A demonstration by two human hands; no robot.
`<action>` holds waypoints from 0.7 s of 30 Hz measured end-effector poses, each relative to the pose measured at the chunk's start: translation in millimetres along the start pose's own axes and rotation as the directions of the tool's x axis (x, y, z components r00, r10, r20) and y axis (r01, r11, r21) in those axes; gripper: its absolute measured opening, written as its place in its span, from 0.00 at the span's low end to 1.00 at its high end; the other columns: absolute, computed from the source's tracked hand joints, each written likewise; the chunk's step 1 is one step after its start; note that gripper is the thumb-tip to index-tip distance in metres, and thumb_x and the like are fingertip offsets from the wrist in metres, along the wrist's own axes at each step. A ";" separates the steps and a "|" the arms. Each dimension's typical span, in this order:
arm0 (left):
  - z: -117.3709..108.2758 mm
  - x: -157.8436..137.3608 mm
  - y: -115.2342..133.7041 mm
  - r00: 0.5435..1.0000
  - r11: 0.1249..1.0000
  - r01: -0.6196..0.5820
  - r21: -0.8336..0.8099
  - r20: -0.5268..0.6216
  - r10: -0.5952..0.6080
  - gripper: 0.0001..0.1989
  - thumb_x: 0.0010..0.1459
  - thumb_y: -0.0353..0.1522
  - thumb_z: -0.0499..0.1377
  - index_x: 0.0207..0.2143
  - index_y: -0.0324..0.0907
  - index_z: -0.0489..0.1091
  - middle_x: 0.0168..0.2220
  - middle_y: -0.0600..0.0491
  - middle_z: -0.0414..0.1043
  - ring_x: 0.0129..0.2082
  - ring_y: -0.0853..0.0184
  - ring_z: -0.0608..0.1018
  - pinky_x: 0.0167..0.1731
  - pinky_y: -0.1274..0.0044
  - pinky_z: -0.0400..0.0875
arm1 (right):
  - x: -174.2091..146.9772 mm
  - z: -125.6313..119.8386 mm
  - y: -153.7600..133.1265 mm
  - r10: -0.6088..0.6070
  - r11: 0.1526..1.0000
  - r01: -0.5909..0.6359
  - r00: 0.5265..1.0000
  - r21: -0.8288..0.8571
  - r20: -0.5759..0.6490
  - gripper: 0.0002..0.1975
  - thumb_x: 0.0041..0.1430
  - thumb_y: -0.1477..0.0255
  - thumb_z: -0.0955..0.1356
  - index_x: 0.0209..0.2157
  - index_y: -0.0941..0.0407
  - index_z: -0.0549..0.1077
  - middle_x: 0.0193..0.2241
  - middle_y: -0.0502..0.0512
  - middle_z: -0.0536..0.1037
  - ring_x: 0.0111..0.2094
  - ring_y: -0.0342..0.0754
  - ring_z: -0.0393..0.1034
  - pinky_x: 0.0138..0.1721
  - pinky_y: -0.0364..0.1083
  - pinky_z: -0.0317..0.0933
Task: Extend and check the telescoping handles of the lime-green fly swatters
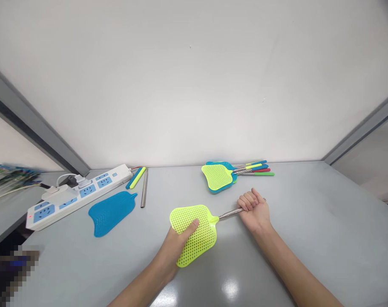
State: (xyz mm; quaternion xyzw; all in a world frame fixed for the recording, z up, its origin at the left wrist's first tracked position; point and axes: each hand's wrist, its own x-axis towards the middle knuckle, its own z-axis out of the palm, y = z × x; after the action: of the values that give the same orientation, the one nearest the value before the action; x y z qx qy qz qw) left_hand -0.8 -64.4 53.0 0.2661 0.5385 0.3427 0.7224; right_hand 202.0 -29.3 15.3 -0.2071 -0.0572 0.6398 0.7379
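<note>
My left hand (181,238) grips a yellow-green fly swatter head (198,238), its thumb on top of the perforated face and the other fingers hidden beneath. From the neck of this head a metal rod (229,213) runs to the right. My right hand (254,209) is closed around that rod, fingers curled with the palm turned up; a short metal end pokes out past the thumb. No coloured grip shows on the rod. Left of my hands lie a loose blue swatter head (113,212), a bare metal rod (144,189), a blue grip (134,179) and a yellow-green grip (138,178).
Against the back wall (194,85) rests a stack of fly swatters (217,177) with coloured grips pointing right. A white power strip (81,194) with plugs lies along the left of the grey table (308,238). Beyond the left divider (30,123), bagged items (15,183) appear blurred.
</note>
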 end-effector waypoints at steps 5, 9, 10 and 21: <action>-0.1 2.4 -2.4 1.000 1.000 0.017 -0.016 -0.020 -0.017 0.19 0.46 0.38 0.59 0.42 0.41 0.66 0.40 0.43 0.71 0.37 0.59 0.75 0.34 0.71 0.70 | 0.0 -1.1 2.7 0.001 0.998 0.001 1.000 0.068 -0.031 0.20 0.55 0.74 0.58 0.15 0.56 0.42 0.09 0.42 0.44 0.11 0.37 0.40 0.11 0.38 0.44; -1.0 3.9 -4.6 0.999 0.999 0.028 -0.029 -0.040 -0.029 0.18 0.46 0.36 0.60 0.41 0.40 0.65 0.40 0.42 0.71 0.36 0.59 0.75 0.32 0.71 0.71 | 0.0 -3.6 6.6 0.025 0.994 -0.016 0.996 0.109 -0.083 0.20 0.55 0.74 0.57 0.15 0.56 0.41 0.09 0.41 0.44 0.10 0.37 0.38 0.10 0.39 0.42; -1.5 4.2 -5.1 0.999 0.999 0.028 -0.031 -0.045 -0.030 0.18 0.46 0.35 0.60 0.41 0.39 0.65 0.40 0.42 0.71 0.36 0.59 0.75 0.32 0.71 0.70 | -0.3 -3.8 7.4 0.026 0.993 -0.016 0.996 0.117 -0.087 0.20 0.55 0.74 0.57 0.15 0.56 0.41 0.09 0.41 0.44 0.10 0.37 0.38 0.10 0.39 0.42; -5.9 5.7 -2.4 0.997 0.994 0.065 -0.084 -0.029 -0.067 0.19 0.46 0.36 0.60 0.41 0.39 0.66 0.41 0.42 0.71 0.37 0.59 0.75 0.35 0.71 0.70 | -3.7 -3.5 11.9 0.025 0.992 -0.011 0.993 0.127 -0.115 0.20 0.55 0.75 0.57 0.16 0.56 0.40 0.09 0.41 0.43 0.10 0.37 0.38 0.11 0.39 0.43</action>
State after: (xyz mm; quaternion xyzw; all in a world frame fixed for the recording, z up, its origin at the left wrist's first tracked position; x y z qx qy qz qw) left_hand -4.9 -61.3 46.1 0.2126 0.5436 0.3447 0.7352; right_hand 191.6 -32.6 8.2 -0.1974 0.0284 0.6356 0.7458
